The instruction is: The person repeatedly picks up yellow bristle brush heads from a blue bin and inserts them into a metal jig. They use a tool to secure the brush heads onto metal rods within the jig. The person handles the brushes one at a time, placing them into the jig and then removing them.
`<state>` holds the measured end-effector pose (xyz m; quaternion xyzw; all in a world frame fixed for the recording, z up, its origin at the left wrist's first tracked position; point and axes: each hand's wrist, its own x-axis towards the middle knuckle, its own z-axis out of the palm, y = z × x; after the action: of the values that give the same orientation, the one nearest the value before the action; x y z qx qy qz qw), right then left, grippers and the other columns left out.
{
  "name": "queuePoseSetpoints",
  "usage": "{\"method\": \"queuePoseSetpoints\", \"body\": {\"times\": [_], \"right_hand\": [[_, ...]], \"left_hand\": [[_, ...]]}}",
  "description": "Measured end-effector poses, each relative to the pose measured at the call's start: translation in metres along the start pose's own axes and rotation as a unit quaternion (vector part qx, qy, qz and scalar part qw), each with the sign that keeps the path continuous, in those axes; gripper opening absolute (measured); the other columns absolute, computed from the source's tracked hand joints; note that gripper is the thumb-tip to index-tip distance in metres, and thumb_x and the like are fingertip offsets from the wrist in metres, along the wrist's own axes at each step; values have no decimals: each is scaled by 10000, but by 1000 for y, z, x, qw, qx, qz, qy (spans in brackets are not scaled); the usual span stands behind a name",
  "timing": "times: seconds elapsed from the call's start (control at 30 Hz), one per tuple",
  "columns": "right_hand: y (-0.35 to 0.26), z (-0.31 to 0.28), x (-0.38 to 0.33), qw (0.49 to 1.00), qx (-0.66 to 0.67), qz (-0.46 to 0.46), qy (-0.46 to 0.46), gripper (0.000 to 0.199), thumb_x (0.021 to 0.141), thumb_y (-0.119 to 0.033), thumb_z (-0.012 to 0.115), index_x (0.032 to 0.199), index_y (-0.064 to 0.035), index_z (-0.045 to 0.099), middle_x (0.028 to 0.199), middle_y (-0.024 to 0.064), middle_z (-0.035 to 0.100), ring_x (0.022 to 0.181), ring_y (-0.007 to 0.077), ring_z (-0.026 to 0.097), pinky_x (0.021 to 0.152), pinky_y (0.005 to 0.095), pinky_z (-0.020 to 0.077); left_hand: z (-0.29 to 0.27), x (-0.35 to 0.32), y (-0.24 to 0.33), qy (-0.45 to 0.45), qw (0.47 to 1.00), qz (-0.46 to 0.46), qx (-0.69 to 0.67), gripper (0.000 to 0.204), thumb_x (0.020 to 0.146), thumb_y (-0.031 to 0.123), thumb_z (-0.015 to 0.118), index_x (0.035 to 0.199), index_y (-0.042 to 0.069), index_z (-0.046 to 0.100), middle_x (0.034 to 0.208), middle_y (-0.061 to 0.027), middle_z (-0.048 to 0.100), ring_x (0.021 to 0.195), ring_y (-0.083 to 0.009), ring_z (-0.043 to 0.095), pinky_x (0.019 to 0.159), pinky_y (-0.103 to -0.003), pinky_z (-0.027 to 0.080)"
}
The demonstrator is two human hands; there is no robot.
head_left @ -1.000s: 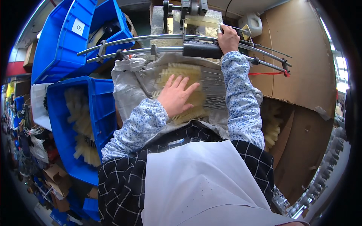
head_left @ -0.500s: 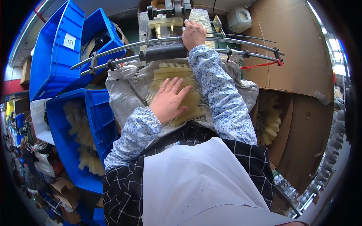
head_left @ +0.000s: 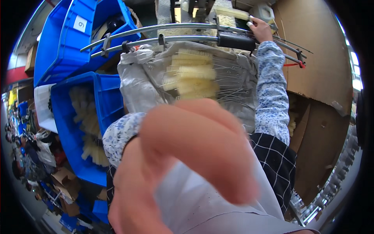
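I noted pale bristle brushes (head_left: 193, 76) lying on the grey sack (head_left: 136, 84), below the right hand (head_left: 260, 29), which gripped a brush strip (head_left: 231, 13) at the machine. Left hand (head_left: 183, 167) was raised close to camera, blurred, fingers loosely open.

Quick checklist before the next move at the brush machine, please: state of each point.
1. Right hand on a brush at the machine: ok.
2. Left hand raised close to the camera, blurred, blocking the view: not ok.
3. Left hand empty: cannot tell.
4. Pale wire-stemmed brushes stacked on the grey sheet: ok.
5. Blue bin at left holds more brushes: ok.
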<state>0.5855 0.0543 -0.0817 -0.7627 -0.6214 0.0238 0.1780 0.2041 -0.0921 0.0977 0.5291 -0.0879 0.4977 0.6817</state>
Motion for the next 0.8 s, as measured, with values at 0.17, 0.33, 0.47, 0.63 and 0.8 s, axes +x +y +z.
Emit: {"method": "queuePoseSetpoints", "body": {"times": [0.17,0.33,0.47,0.63,0.8], "right_hand": [[38,-1,9,982,-179,49,38,311,829,-300,461,1106,-205,564,1057,92,578,1000,301,516,869,360,403],[38,-13,14,992,-103,-64,-35,251,857,-243,418,1056,-236,570,979,77,593,963,288,515,824,377,406],[48,-52,-34,995,-64,-72,16,215,858,-189,431,1008,-169,584,912,82,594,882,290,527,783,373,412],[7,-78,-102,983,178,-44,-28,200,821,-70,500,1003,-58,581,923,110,577,884,247,537,820,303,409],[-54,-65,-156,959,246,-89,-112,301,794,-17,538,1093,-25,513,1046,106,538,979,217,514,886,304,386]], "left_hand": [[14,-9,-21,-37,993,11,-114,402,745,259,627,1077,56,529,1071,-146,510,1011,-255,477,864,-365,371],[24,-10,-19,-38,991,20,-126,409,747,264,626,1080,51,519,1071,-146,511,1010,-252,479,863,-365,373],[24,-12,-26,-55,985,14,-164,415,749,268,626,1082,48,512,1071,-146,511,1009,-250,481,861,-364,376],[31,-17,-28,-61,981,15,-185,422,751,273,625,1084,44,503,1071,-145,512,1008,-247,483,860,-363,378],[38,-18,-29,-63,978,18,-197,430,753,278,625,1086,39,494,1071,-145,513,1007,-245,485,858,-363,381]]}}
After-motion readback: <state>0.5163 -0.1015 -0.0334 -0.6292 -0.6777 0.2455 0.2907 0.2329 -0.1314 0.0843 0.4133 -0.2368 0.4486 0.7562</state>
